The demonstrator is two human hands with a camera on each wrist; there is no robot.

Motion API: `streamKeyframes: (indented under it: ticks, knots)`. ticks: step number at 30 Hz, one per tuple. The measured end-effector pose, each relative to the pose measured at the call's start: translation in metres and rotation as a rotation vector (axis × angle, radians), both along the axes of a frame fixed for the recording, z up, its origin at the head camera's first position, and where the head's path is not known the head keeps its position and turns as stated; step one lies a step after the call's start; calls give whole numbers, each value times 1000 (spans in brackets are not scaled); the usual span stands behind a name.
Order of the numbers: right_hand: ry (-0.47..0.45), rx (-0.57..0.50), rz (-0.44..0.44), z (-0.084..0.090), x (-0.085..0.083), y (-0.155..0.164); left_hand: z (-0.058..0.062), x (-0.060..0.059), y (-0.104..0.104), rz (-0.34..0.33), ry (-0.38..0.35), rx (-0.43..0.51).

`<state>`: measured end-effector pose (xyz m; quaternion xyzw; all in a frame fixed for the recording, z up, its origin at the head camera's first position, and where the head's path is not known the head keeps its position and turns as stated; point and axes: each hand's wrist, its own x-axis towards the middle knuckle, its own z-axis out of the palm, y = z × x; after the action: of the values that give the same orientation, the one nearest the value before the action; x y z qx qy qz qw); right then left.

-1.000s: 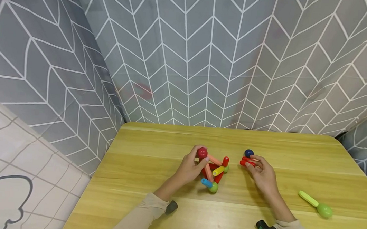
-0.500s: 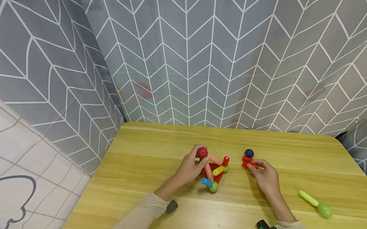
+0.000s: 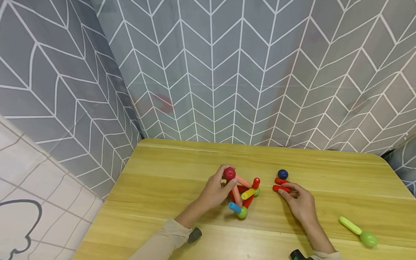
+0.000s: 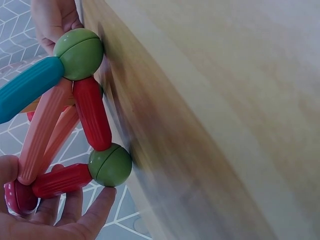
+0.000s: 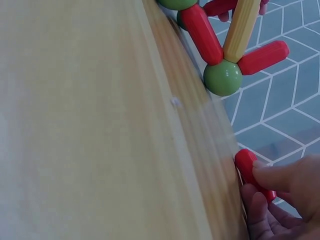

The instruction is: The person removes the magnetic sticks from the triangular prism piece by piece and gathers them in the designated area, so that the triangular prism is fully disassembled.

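My left hand [image 3: 211, 193] grips the red ball [image 3: 229, 173] at the top of a frame of building rods and balls. In the left wrist view, a fingertip touches a green ball [image 4: 111, 165] at its base. Red rods [image 4: 93, 114] join the green balls, and salmon rods [image 4: 44, 132] slope up to the red ball. A blue rod [image 3: 234, 207], a yellow rod [image 3: 247, 193] and a red rod [image 3: 256, 183] stick out freely. My right hand [image 3: 301, 203] pinches a loose red rod [image 5: 254, 174] between thumb and fingers, low at the table.
Just beyond the pinched rod lie another red rod [image 3: 280, 181] and a dark blue ball [image 3: 282, 174]. A lime rod [image 3: 350, 225] joined to a green ball [image 3: 368, 239] rests at the right of the wooden table [image 3: 251, 250]. Patterned curtains hang behind.
My right hand has drawn the pinched red rod slightly toward me, away from the other red rod and the blue ball. The left hand and the frame stay put.
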<state>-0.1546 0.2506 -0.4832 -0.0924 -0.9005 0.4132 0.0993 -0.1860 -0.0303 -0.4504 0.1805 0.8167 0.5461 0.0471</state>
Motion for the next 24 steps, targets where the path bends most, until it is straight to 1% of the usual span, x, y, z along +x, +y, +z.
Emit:
streamKeyframes:
  ticks: [6, 12, 17, 24]
  knots:
    - [2, 21, 17, 1, 1, 0, -1, 0, 1, -1, 1, -5]
    - [57, 71, 2, -2, 1, 1, -1, 0, 1, 5, -12, -8]
    - [89, 103, -10, -3, 1, 0, -1, 0, 1, 6, -6, -8]
    - [95, 88, -38, -4, -1, -2, -1, 0, 0, 2, 3, 1]
